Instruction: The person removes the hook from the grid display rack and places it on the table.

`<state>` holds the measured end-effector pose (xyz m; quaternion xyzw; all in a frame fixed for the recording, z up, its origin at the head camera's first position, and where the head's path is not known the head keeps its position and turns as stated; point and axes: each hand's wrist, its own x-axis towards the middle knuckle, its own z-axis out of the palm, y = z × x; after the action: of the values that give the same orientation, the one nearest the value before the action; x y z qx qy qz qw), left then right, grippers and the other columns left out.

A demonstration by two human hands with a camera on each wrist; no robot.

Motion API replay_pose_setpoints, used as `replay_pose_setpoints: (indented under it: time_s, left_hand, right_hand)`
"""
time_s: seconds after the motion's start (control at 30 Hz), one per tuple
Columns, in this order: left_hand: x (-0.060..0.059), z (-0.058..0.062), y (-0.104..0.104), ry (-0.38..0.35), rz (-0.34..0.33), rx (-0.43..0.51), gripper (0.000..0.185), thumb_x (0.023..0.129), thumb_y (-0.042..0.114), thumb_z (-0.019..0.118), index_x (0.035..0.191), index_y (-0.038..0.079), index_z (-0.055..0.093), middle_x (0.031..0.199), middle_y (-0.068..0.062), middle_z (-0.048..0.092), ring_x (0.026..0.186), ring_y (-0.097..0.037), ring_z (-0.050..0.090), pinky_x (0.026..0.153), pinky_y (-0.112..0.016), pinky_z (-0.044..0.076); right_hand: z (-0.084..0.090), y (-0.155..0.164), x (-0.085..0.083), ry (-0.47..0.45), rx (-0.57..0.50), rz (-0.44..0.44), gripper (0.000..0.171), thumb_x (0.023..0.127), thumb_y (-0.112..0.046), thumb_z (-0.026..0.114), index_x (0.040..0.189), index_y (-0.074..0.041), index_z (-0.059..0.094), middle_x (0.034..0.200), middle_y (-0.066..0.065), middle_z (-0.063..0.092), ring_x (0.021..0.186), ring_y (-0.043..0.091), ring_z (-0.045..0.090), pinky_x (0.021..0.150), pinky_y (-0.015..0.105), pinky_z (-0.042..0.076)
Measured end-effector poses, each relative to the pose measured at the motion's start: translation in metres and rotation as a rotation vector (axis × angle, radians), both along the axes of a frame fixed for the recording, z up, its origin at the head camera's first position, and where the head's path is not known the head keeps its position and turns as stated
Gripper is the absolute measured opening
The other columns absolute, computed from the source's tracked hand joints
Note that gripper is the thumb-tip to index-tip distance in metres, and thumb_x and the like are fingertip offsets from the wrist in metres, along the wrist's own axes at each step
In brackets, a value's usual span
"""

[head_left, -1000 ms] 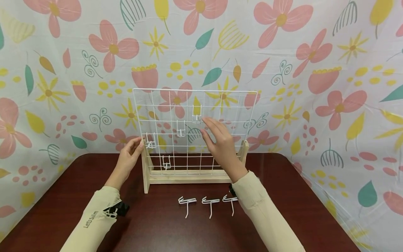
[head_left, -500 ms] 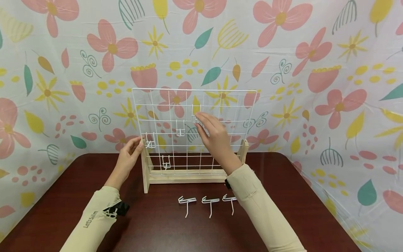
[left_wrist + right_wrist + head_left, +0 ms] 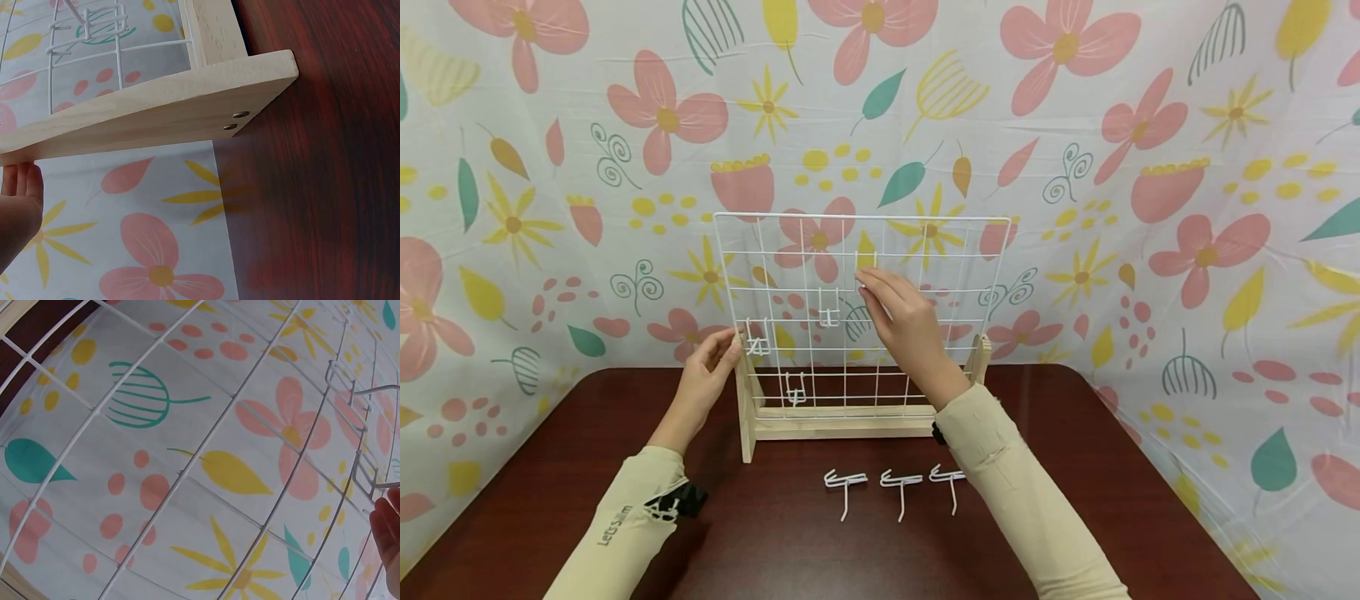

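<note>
A white wire grid [image 3: 846, 350] stands upright in a pale wooden stand [image 3: 850, 429]. My left hand [image 3: 703, 379] holds the left wooden upright, its fingertips against the wood in the left wrist view. High on the grid, my right hand [image 3: 910, 333] pinches a white wire display hook [image 3: 875, 260], whose lower part the fingers cover in the head view. Lower and to the left hang three other hooks: a middle one [image 3: 828, 318], a far-left one [image 3: 757, 344] and a low one [image 3: 796, 396].
Three loose white hooks lie in a row on the dark red table [image 3: 760, 533] before the stand: left [image 3: 846, 481], middle [image 3: 901, 480] and right [image 3: 946, 477], the last near my right sleeve [image 3: 1022, 483]. A flower-patterned cloth [image 3: 1075, 275] hangs behind.
My right hand has moved left and slightly down onto the upper hook, its fingers now covering the hook's lower part. The left hand stays at the wooden upright.
</note>
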<state>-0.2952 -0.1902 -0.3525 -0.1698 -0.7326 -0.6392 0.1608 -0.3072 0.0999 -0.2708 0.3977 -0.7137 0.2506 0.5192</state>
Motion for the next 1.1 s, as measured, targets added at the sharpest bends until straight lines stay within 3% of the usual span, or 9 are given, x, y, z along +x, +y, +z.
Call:
replay_pose_setpoints:
  time_s: [0.13, 0.27, 0.37, 0.57, 0.8, 1.1]
  left_hand:
    - [-0.01, -0.009, -0.004, -0.002, -0.001, -0.001, 0.04, 0.102, 0.01, 0.048, 0.136, -0.01, 0.042, 0.111, 0.015, 0.054, 0.103, 0.003, 0.051, 0.087, -0.009, 0.042]
    - [-0.022, -0.02, -0.009, -0.005, 0.004, -0.005, 0.042, 0.102, 0.015, 0.048, 0.138, -0.006, 0.042, 0.123, -0.004, 0.053, 0.105, 0.003, 0.051, 0.089, -0.009, 0.042]
    - [-0.023, -0.021, -0.009, -0.003, 0.008, -0.002, 0.043, 0.102, 0.015, 0.049, 0.139, -0.006, 0.042, 0.126, -0.015, 0.05, 0.105, 0.002, 0.051, 0.088, -0.009, 0.042]
    - [-0.023, -0.022, -0.008, 0.003, 0.015, 0.011, 0.041, 0.101, 0.013, 0.05, 0.137, -0.006, 0.043, 0.121, -0.01, 0.053, 0.102, 0.002, 0.053, 0.087, -0.01, 0.043]
    - [-0.023, -0.022, -0.008, 0.006, 0.008, 0.007, 0.041, 0.102, 0.016, 0.049, 0.137, -0.006, 0.044, 0.129, -0.025, 0.048, 0.104, 0.001, 0.052, 0.089, -0.011, 0.042]
    - [-0.024, -0.022, -0.008, 0.014, 0.014, 0.015, 0.04, 0.101, 0.014, 0.05, 0.136, -0.006, 0.045, 0.124, -0.018, 0.052, 0.101, 0.001, 0.053, 0.087, -0.01, 0.043]
  right_hand:
    - [0.001, -0.001, 0.0, 0.015, -0.002, 0.002, 0.021, 0.091, 0.0, 0.064, 0.111, 0.003, 0.069, 0.11, 0.016, 0.068, 0.103, 0.029, 0.064, 0.092, 0.03, 0.05]
    - [0.002, -0.002, 0.0, 0.026, 0.002, -0.004, 0.02, 0.09, 0.001, 0.065, 0.11, 0.004, 0.069, 0.108, 0.016, 0.069, 0.099, 0.029, 0.065, 0.09, 0.03, 0.051]
    - [0.004, -0.003, 0.0, 0.028, 0.008, -0.008, 0.02, 0.09, 0.001, 0.064, 0.11, 0.003, 0.069, 0.107, 0.016, 0.069, 0.099, 0.029, 0.065, 0.088, 0.031, 0.052]
    - [0.004, -0.002, 0.0, 0.022, 0.01, -0.013, 0.019, 0.091, 0.0, 0.064, 0.109, 0.003, 0.069, 0.106, 0.015, 0.069, 0.099, 0.028, 0.066, 0.088, 0.03, 0.053]
    - [0.006, -0.002, -0.002, 0.037, 0.004, -0.015, 0.019, 0.09, 0.001, 0.064, 0.109, 0.003, 0.069, 0.106, 0.015, 0.069, 0.098, 0.029, 0.066, 0.088, 0.031, 0.053]
    - [0.009, -0.003, 0.0, 0.054, -0.002, -0.011, 0.02, 0.09, 0.003, 0.064, 0.109, 0.003, 0.069, 0.106, 0.016, 0.069, 0.098, 0.029, 0.066, 0.087, 0.031, 0.053]
